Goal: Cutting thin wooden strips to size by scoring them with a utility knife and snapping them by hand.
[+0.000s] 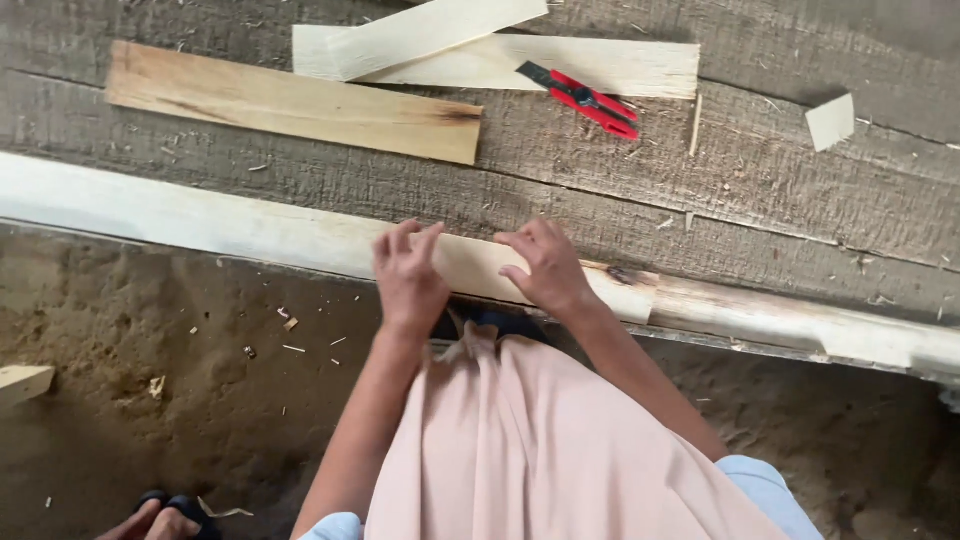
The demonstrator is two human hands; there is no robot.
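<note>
My left hand (408, 272) and my right hand (545, 268) both grip a short pale wooden strip (478, 265) that lies along the front edge of a rough grey wooden bench (780, 190). The strip's right end (625, 290) has a dark knot. My fingers curl over its top edge, a hand's width apart. A red and black utility knife (585, 100) lies on the bench farther back, beyond my right hand.
A brownish plank (290, 103) and two overlapping pale slats (500, 50) lie at the back of the bench. A small wood offcut (831, 121) sits at right. Below is a sandy floor (150, 360) with chips, another offcut (22, 382) and my sandalled foot (160, 518).
</note>
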